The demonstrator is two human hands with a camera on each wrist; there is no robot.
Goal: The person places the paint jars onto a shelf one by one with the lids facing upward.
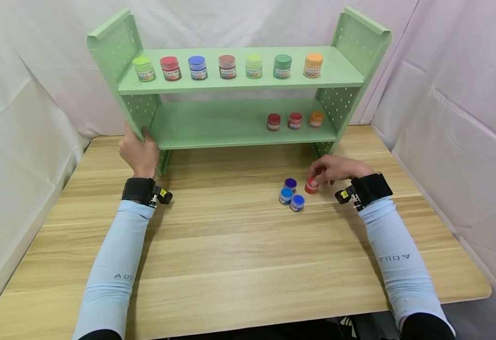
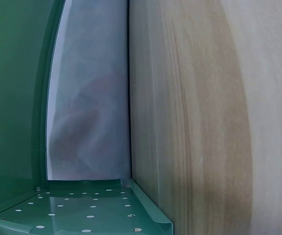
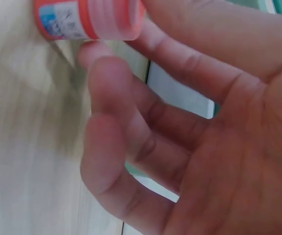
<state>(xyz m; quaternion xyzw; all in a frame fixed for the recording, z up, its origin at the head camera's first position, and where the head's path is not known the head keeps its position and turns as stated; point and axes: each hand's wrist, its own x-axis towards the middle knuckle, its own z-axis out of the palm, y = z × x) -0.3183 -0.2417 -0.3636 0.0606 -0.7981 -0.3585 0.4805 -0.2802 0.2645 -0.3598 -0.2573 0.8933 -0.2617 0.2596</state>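
My left hand (image 1: 139, 151) grips the left side panel of the green two-tier shelf (image 1: 214, 144), with the thumb in front and the other fingers mostly hidden behind the panel. In the left wrist view, the perforated side panel (image 2: 87, 210) shows beside the table, and the hand itself is out of sight. At the right, my right hand (image 1: 337, 170) pinches a small red paint jar (image 1: 311, 187) by its lid, low over the table. The right wrist view shows this jar (image 3: 67, 20) with its label, held at the fingertips. Three blue-lidded paint jars (image 1: 297, 202) stand grouped just left of it.
Several paint jars of mixed colours, among them a blue one (image 1: 198, 67), line the upper tier. Two red jars (image 1: 295, 121) and an orange jar (image 1: 316, 119) stand at the right of the lower tier. White cloth (image 1: 456, 94) surrounds the wooden table (image 1: 231, 255).
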